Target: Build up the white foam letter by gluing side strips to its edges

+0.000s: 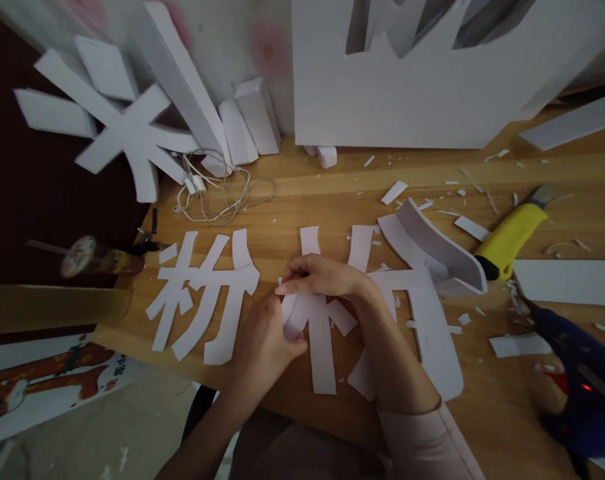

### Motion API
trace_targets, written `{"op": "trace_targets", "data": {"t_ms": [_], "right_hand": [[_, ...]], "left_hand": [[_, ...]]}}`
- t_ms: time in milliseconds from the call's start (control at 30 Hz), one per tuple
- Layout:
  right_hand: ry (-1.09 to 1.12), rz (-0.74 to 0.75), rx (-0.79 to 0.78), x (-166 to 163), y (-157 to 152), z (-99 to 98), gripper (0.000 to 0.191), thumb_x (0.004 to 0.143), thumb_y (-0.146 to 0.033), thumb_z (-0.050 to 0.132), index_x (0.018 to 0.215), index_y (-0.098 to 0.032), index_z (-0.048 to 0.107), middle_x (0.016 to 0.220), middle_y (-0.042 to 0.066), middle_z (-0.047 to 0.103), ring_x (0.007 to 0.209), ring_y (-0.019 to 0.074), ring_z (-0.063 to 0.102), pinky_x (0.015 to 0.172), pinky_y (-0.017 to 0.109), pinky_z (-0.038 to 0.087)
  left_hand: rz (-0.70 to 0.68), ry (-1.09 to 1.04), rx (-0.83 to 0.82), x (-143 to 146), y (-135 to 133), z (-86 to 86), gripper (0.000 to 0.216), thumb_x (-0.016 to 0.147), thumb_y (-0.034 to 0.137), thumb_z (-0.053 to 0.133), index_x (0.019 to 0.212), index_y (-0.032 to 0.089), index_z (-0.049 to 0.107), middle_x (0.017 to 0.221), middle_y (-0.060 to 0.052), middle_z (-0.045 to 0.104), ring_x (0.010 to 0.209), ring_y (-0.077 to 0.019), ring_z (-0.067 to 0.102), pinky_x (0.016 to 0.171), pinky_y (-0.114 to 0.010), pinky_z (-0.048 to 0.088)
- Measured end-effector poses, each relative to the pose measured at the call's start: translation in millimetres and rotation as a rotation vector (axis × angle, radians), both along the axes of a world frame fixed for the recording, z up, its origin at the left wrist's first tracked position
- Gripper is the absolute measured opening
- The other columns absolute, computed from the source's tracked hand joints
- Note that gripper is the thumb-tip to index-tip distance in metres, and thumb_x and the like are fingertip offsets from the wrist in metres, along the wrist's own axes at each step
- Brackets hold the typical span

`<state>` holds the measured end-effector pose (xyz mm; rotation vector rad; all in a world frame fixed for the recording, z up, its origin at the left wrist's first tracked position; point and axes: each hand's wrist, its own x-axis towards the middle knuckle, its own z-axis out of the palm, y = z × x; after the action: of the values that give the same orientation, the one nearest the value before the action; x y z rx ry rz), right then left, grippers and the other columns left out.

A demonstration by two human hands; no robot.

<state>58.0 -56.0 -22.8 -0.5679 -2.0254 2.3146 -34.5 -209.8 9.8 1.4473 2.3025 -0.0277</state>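
At the table's front, my left hand (268, 337) is closed, with its thumb along a small curved white strip (295, 316). From the other side my right hand (327, 275) bends its fingers in at the top of this strip, fingertips close to the left hand; they partly hide it. Beneath and beside them lies a flat white cut-out character part (322, 357), with a short loose-looking stroke (342, 317) at its right. A flat white cut-out character (227, 280) lies left of my hands. To the right is a larger white cut-out (432, 333), partly under my right forearm.
A curved white walled piece (432, 243) stands at right, near a yellow-handled cutter (515, 237) and a blue glue gun (582, 380). White scraps litter that side. Behind are a tangled cable (227, 200), white raised letter parts (127, 127) and a large white board (397, 107). A drink cup (102, 259) stands left.
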Motion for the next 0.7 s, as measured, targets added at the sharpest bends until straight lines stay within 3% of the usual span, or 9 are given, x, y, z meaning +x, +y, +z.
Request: {"op": "trace_targets", "data": {"t_ms": [167,333,533,700], "right_hand": [[-0.017,0.069,0.094,0.2,1.6,-2.1,0.050,0.062,-0.064,0.079,0.073,-0.018,0.064,0.060,-0.007,0.048,0.055,0.0084,0.040,0.048,0.023,0.029],[-0.060,0.083,0.108,-0.6,0.7,-2.4,0.051,0.065,-0.069,0.074,0.071,-0.018,0.067,0.049,-0.009,0.035,0.046,0.0080,0.032,0.043,0.025,0.023],[0.128,0.073,0.112,-2.2,1.4,-10.0,0.051,0.066,-0.067,0.075,0.063,-0.017,0.063,0.060,-0.006,0.046,0.058,0.0092,0.040,0.050,0.024,0.028],[0.068,0.111,0.116,-3.3,1.1,-6.1,0.053,0.069,-0.070,0.070,0.068,-0.017,0.063,0.055,-0.007,0.042,0.053,0.0091,0.037,0.048,0.025,0.027]], "left_hand": [[0.032,-0.033,0.021,2.2,2.2,3.1,0.042,0.067,0.027,0.066,0.106,0.015,0.058,0.100,-0.013,0.070,0.103,-0.0352,0.066,0.086,-0.048,0.053],[0.037,-0.025,0.031,2.5,2.4,4.1,0.041,0.066,0.029,0.067,0.104,0.018,0.057,0.099,-0.011,0.070,0.099,-0.0341,0.067,0.083,-0.046,0.054],[0.023,-0.040,0.063,3.0,1.2,2.3,0.039,0.069,0.033,0.067,0.104,0.019,0.057,0.100,-0.011,0.070,0.098,-0.0329,0.067,0.083,-0.046,0.054],[0.067,-0.022,0.015,3.8,3.6,6.1,0.038,0.067,0.033,0.067,0.101,0.017,0.058,0.095,-0.011,0.070,0.095,-0.0338,0.068,0.077,-0.043,0.054]]}}
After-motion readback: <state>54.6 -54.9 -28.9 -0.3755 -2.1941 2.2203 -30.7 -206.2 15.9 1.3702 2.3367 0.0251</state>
